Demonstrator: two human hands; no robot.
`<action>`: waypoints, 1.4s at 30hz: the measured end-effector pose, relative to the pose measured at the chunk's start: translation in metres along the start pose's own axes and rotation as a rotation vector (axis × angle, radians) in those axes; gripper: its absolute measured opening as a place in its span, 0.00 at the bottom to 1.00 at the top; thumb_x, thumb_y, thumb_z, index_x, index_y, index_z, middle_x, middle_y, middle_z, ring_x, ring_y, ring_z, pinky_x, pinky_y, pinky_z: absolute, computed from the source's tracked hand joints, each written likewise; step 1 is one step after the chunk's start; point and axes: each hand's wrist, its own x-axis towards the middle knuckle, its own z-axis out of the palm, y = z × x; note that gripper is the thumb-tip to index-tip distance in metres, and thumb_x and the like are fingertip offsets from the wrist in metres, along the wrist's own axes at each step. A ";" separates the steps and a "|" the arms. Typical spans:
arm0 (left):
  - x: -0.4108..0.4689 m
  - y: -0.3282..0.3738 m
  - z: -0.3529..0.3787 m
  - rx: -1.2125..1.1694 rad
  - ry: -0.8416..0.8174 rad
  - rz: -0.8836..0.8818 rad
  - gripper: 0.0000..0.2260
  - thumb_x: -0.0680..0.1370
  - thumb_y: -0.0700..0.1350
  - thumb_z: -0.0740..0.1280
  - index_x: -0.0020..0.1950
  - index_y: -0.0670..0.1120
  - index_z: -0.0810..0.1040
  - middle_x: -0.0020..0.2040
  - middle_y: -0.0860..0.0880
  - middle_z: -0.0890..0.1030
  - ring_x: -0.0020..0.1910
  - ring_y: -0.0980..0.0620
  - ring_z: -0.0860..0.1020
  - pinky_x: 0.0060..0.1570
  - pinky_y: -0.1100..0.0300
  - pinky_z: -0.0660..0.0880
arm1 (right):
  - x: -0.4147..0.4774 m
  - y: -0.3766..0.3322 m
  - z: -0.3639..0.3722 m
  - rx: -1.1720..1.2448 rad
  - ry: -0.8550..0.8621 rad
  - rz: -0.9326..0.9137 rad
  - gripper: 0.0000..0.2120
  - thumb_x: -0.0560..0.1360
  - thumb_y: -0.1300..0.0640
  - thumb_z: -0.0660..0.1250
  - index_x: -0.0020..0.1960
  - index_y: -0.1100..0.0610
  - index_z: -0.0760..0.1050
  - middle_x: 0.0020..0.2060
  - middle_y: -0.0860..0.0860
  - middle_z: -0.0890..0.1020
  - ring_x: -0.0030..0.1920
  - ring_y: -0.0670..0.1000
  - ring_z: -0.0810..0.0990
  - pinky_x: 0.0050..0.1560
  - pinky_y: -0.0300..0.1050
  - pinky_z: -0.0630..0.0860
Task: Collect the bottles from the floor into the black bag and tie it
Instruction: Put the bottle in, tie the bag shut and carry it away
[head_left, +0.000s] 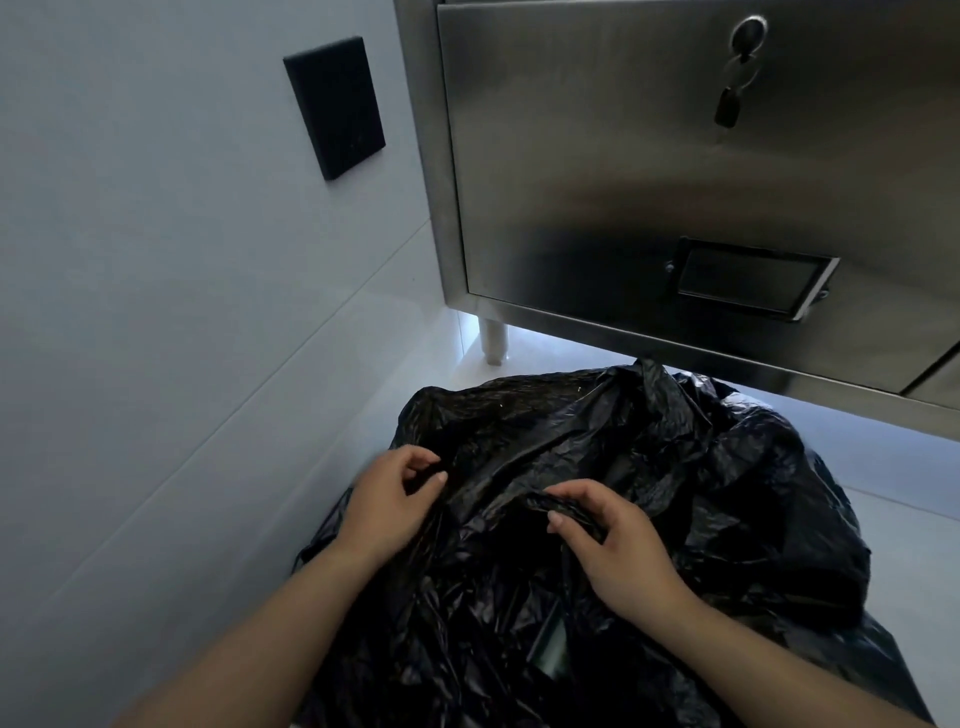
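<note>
The black bag (649, 467) lay bulging on the floor below the steel cabinet (675, 182). The left hand (387, 506) and right hand (610, 551) each pinched gathered plastic. A thin fold could slip or tear while knotting.

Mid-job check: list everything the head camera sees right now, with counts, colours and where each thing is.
Black bag: one, glossy black, crumpled on the floor at centre, below the cabinet.
Bottle: one partly visible, clear-looking, through a gap in the bag; any others are hidden.
Steel cabinet: one, silver, upper right, raised on a leg.
Key: one, with a dark fob, hanging in the cabinet door lock.
Recessed handle: one, dark, low on the door.
Wall plate: one, black, on the pale wall at left.
Floor: pale, at right.
Left hand: fingers pinching the bag's plastic.
Right hand: fingers gripping a fold of the bag.
</note>
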 end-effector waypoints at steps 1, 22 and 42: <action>0.006 -0.007 0.001 0.035 0.042 0.004 0.08 0.74 0.47 0.70 0.52 0.49 0.78 0.51 0.50 0.78 0.49 0.53 0.76 0.51 0.62 0.70 | -0.001 0.002 0.001 -0.003 0.003 0.017 0.08 0.76 0.56 0.66 0.50 0.43 0.75 0.40 0.43 0.82 0.45 0.37 0.79 0.45 0.28 0.72; 0.021 0.012 0.022 -0.297 0.121 0.187 0.12 0.76 0.42 0.68 0.57 0.55 0.79 0.51 0.66 0.80 0.51 0.73 0.76 0.48 0.81 0.68 | -0.034 -0.014 -0.044 -0.042 0.170 0.014 0.08 0.73 0.51 0.66 0.50 0.41 0.77 0.48 0.38 0.82 0.51 0.39 0.79 0.49 0.28 0.72; -0.097 0.244 0.061 0.041 -0.093 0.674 0.13 0.74 0.44 0.71 0.58 0.51 0.81 0.52 0.63 0.80 0.53 0.72 0.75 0.54 0.78 0.66 | -0.051 -0.062 -0.218 0.328 0.453 -0.253 0.10 0.75 0.64 0.66 0.48 0.49 0.75 0.42 0.48 0.83 0.43 0.41 0.82 0.48 0.31 0.75</action>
